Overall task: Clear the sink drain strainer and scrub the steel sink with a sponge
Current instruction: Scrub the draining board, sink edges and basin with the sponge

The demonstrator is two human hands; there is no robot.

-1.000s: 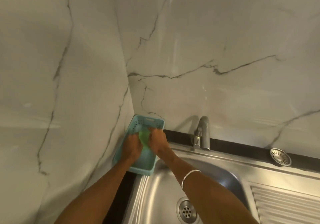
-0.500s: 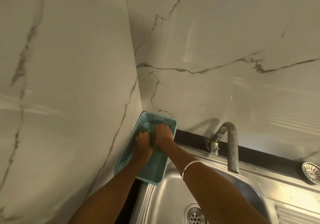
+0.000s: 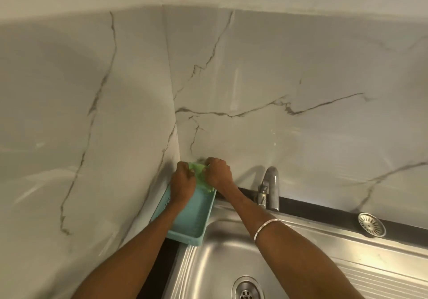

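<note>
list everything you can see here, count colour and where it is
sponge: 1, green, held between both hands over the far end of the basket
basket: 1, teal plastic, in the corner left of the sink, against the wall
sink: 1, steel, bottom centre and right, with a ribbed drainboard on its right
drain: 1, steel, in the sink floor at the bottom edge
strainer: 1, steel, lying on the dark ledge behind the drainboard
tap: 1, steel, behind the sink at the wall
wall: white marble with grey veins, on two sides
bangle: 1, silver, on the right wrist
left hand: grips the sponge
right hand: grips the sponge
</note>
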